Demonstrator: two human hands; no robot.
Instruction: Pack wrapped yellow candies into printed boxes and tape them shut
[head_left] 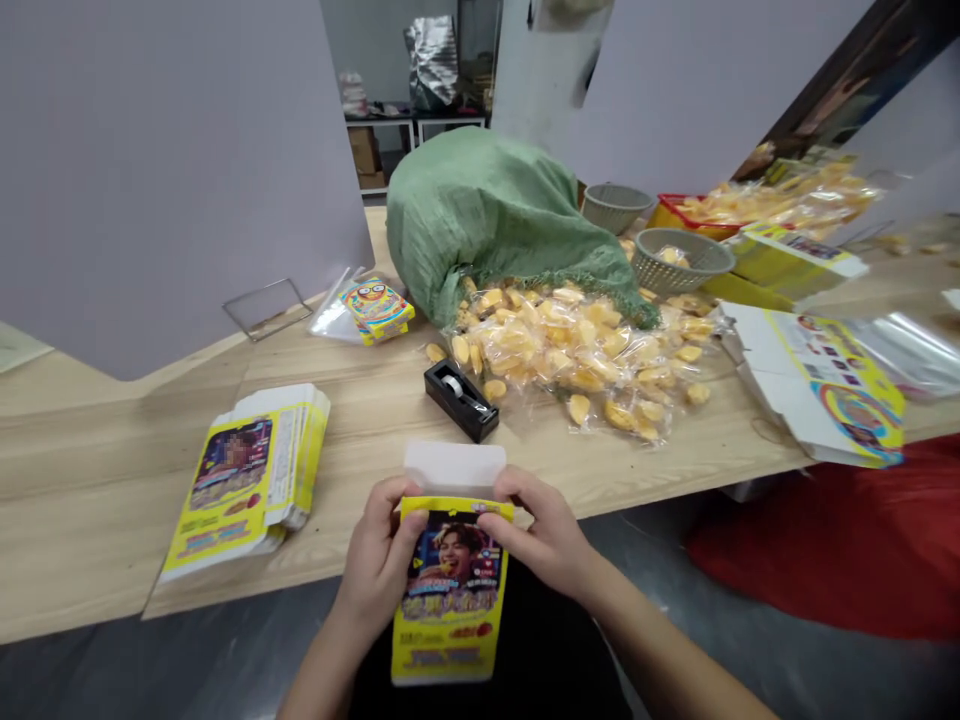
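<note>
A yellow printed carton (450,600) hangs upright just off the table's front edge, its white top flap (455,466) raised. My left hand (382,550) grips its upper left side, thumb on the front. On the upper right side, my right hand (541,530) pinches it the same way. The fingers behind the carton are partly hidden. Beyond it stands a black tape dispenser (460,400) with a roll of clear tape. A stack of flat, unfolded cartons (247,480) lies to the left on the wooden table.
Wrapped yellow snacks (570,345) spill from a green woven sack (495,200). Farther left are small printed packets (375,308) and a wire frame (268,308). To the right are grey baskets (682,262), more flat cartons (832,385), clear plastic bags (911,350) and red cloth (847,550).
</note>
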